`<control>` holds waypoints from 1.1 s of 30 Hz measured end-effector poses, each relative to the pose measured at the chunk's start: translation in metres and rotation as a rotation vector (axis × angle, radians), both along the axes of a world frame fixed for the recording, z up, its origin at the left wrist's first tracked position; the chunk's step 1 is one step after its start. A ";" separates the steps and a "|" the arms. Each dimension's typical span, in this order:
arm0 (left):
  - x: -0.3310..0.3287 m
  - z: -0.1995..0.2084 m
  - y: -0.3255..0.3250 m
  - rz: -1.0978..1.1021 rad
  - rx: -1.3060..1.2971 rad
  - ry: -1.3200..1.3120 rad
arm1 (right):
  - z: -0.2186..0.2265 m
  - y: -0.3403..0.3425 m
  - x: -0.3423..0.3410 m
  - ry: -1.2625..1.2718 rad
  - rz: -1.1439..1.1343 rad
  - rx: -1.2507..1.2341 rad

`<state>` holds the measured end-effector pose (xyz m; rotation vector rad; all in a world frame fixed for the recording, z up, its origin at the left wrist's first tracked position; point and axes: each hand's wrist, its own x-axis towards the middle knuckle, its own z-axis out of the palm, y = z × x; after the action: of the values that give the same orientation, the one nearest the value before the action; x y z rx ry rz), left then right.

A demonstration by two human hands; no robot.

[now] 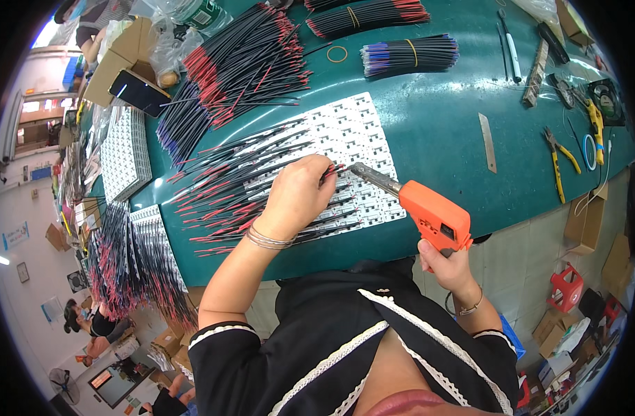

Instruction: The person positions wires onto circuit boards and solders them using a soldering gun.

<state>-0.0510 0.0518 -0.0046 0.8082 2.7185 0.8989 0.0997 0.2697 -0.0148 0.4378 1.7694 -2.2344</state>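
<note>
On the green table lies a white panel of small circuit boards [369,128]. Rows of thin black wires with red ends [217,184] stick out over its left side. My left hand [298,193] rests above the panel, its thumb and fingers pinching a wire end [337,168] at the board surface. Gripped by its handle in my right hand [450,269] is an orange soldering gun [434,211]. Its metal nozzle points left, and the tip is close to my left fingertips. Exact contact there is too small to make out.
Loose black wires [251,59] heap up at the back left, near banded wire bundles [411,55]. A phone [138,93] leans beside stacked white panels [125,149]. Wired boards [158,243] hang at the left edge. Rightward lie a steel blade [487,143] and yellow-handled pliers [559,166].
</note>
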 end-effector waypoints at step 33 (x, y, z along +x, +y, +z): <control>-0.032 0.007 -0.006 -0.234 -0.019 -0.257 | 0.000 -0.003 0.002 0.059 -0.049 0.012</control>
<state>-0.0833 0.0455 0.0024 0.9147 2.3521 0.8585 0.1017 0.2665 -0.0147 0.4257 1.8211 -2.2939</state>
